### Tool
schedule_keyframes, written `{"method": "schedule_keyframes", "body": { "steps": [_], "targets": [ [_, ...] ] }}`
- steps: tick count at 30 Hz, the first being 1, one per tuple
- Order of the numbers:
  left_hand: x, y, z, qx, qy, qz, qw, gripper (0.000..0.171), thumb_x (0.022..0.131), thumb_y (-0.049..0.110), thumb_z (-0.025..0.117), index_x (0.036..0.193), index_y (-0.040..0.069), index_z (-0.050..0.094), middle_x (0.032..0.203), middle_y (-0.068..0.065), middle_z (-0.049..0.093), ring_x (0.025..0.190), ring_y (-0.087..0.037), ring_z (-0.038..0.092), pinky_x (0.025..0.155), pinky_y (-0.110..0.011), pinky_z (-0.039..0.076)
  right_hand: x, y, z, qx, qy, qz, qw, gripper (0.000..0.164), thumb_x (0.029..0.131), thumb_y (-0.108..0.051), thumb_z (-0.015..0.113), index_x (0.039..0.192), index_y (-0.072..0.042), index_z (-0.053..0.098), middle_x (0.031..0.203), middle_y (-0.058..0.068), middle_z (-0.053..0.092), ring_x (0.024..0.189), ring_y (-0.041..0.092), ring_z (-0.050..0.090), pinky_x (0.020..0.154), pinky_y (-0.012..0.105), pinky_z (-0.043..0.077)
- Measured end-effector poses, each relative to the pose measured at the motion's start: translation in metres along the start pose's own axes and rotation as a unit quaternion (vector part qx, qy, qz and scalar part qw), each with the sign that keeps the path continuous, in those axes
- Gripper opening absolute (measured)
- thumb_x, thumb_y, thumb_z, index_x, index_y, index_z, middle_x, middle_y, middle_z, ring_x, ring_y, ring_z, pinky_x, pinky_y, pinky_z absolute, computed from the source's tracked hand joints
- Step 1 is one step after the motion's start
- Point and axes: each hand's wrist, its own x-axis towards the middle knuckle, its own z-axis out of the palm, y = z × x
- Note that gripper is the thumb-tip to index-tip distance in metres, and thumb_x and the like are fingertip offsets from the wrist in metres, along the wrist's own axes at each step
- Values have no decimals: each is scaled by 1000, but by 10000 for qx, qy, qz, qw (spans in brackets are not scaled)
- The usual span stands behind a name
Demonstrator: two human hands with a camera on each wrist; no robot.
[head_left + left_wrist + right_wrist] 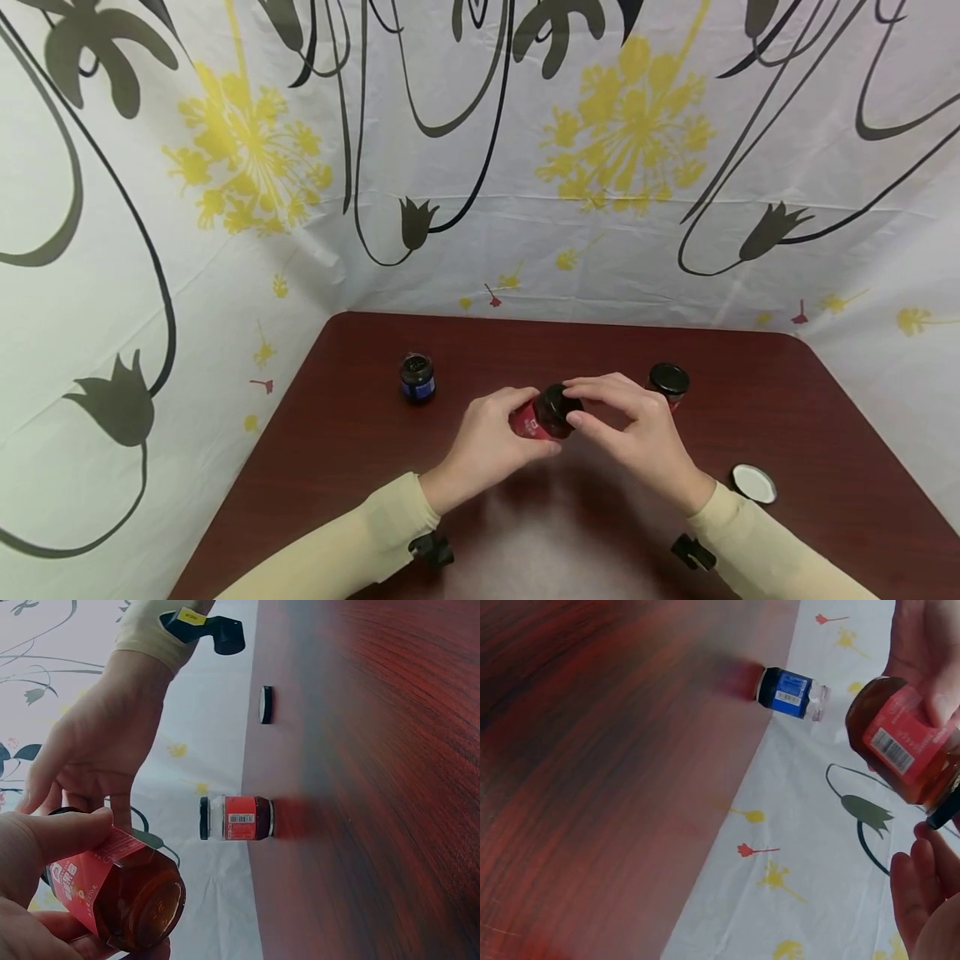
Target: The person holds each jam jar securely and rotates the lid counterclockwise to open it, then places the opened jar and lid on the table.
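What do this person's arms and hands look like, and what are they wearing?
The left hand and right hand are bare, without gloves. The left sleeve and right sleeve are plain pale yellow. Each wrist has a small black device; the right one shows a yellow label.

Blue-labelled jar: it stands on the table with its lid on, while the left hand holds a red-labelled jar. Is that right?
Not quite: the blue-labelled jar has no lid on; the right wrist view shows its bare mouth. It does stand on the table, and the left hand holds a red-labelled jar.
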Motion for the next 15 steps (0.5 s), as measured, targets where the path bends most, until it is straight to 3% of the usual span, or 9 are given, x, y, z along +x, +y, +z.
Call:
{"method": "schedule_keyframes", "body": {
  "steps": [6,15],
  "targets": [
    [0,-1,2,72,44,117,9999,53,75,40,90,121,23,69,107,11,65,92,-3,61,75,-20,53,-5,11,1,-331,-16,378,9987,34,85,-19,84,117,-25,74,113,-9,70,100,11,66,79,27,55],
    [-1,-1,5,324,182,195,9991,53,75,43,89,119,23,69,103,11,64,89,-4,60,73,-20,53,-5,6,3,-743,6,908,9931,34,81,-40,85,111,-28,75,96,-14,69,87,6,66,71,26,57]
  ]
}}
